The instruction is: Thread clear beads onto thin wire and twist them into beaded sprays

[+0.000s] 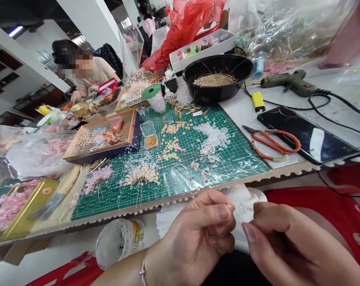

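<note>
My left hand [200, 234] is closed in a pinch below the table's front edge, thumb pressed on the forefinger. A tiny pale bit, perhaps a bead, shows at its fingertips, too small to name. Close by on the right, my right hand [293, 238] also has thumb and forefinger drawn together; what they hold, if anything, I cannot make out. Beneath both hands lies a white cloth [242, 198] with small clear bits on it. Beyond them, clear beads [214, 137] and a beaded hair piece with metal prongs [141, 174] rest on the green cutting mat [180, 174].
Orange-handled scissors [275, 143] lie beside a phone-like black tablet [311, 135]. Behind stand a glue gun [296, 83], a black bowl of wires [218, 95] and a bead spool [156, 101]. A white bucket [117, 242] is under the table edge. Another person [87, 71] sits across.
</note>
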The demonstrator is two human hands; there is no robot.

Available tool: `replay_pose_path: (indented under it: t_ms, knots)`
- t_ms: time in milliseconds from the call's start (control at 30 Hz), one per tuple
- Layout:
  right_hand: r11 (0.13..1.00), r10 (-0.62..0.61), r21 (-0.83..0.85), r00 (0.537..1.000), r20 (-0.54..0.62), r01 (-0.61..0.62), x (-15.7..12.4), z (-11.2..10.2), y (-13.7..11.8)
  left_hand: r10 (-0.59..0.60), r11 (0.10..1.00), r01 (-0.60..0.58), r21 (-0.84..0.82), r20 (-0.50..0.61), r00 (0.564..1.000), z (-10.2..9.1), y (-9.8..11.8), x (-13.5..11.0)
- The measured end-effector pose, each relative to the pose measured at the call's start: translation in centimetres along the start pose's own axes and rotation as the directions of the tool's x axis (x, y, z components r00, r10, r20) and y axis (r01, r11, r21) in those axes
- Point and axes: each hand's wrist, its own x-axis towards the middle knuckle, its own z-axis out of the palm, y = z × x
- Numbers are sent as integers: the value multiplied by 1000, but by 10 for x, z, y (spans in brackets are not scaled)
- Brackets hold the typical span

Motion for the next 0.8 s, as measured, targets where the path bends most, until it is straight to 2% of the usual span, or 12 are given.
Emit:
replay_pose_path:
  t_ms: [100, 267, 367, 433, 467, 500, 533, 600, 667, 700, 800]
  knots:
    - [1000, -5, -2, 1000, 1, 5, -1, 1, -1, 14, 1000, -14, -1, 20, 1000, 0, -1, -2]
    - [1000, -9, 6, 1000, 10, 9, -2, -1, 0, 38, 998, -38, 54, -12, 999, 0, -5, -3]
    - [992, 6, 124, 995, 98, -18, 3, -6, 1, 126, 980, -121, 156, -21, 992, 0, -7, -3]
    - [964, 82, 235, 980, 181, -124, 8, -9, 4, 248, 926, -243, 290, 20, 969, -1, -6, -3]
    - [939, 131, 284, 964, 232, -196, 11, -9, 6, 323, 862, -320, 392, 62, 945, -1, -4, -3]
    - [908, 178, 319, 939, 295, -273, 13, -9, 8, 398, 760, -400, 512, 119, 910, -1, -1, -3]
    - [875, 219, 338, 906, 362, -347, 15, -9, 11, 463, 616, -472, 630, 195, 864, -1, 1, -4]
    - [814, 283, 340, 833, 476, -471, 16, -9, 18, 532, 260, -561, 786, 368, 763, 1, 7, -4]
    - [764, 345, 329, 782, 520, -555, 15, -8, 25, 519, -41, -585, 810, 517, 680, 4, 13, -5]
    - [745, 365, 333, 771, 521, -578, 13, -8, 29, 490, -144, -586, 797, 572, 658, 6, 16, -6]
    - [739, 371, 335, 769, 521, -584, 8, -10, 40, 337, -338, -583, 739, 673, 658, 12, 32, -5]
